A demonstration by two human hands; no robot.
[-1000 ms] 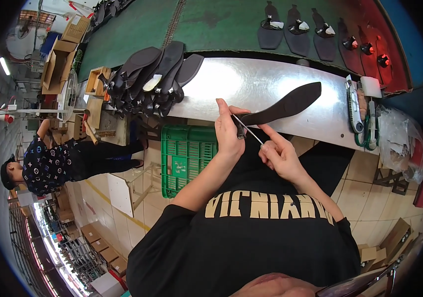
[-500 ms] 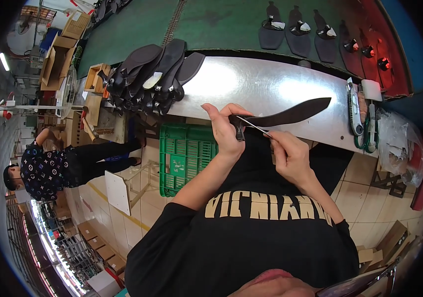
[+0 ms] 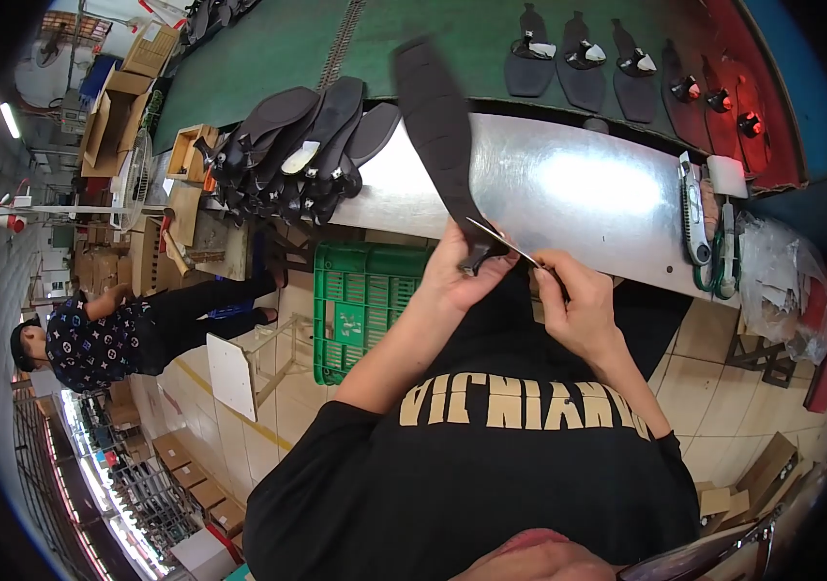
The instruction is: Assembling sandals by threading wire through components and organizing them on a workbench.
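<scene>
A: Left hand (image 3: 454, 276) clamps long black rubber shoe sole (image 3: 437, 131) by its heel, frame centre, raised upright.

B: Right hand (image 3: 576, 308) pinches thin metal blade (image 3: 502, 242) against heel edge, seemingly for trimming.

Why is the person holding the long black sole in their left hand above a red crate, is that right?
Not quite: the crate is green, not red, as the head view shows. The left hand does hold the long black sole above it.
</scene>
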